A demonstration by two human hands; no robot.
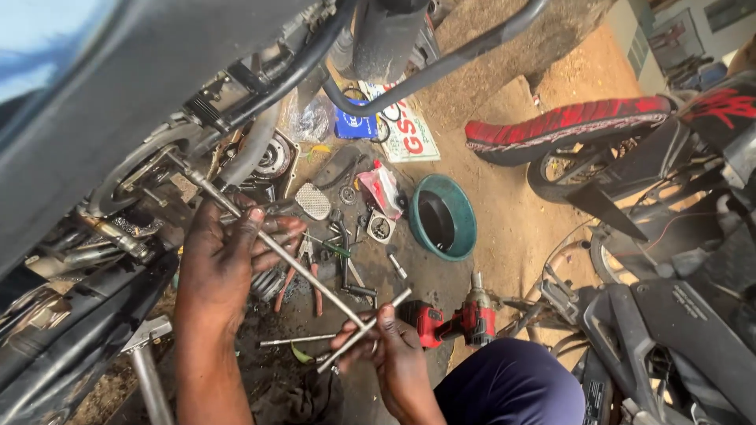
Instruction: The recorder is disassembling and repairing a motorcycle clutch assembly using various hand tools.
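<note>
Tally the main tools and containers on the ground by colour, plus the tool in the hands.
Red: 1, cordless impact driver
Green: 1, round basin
Bare metal: 1, T-handle wrench, gripped by left hand and right hand
Red-handled: 1, pliers
Total: 4

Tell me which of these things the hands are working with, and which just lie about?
In use: left hand steadying the T-handle wrench; right hand on its crossbar; motorcycle.
Lying about: red power drill, green bowl, pliers, hammer.
</note>
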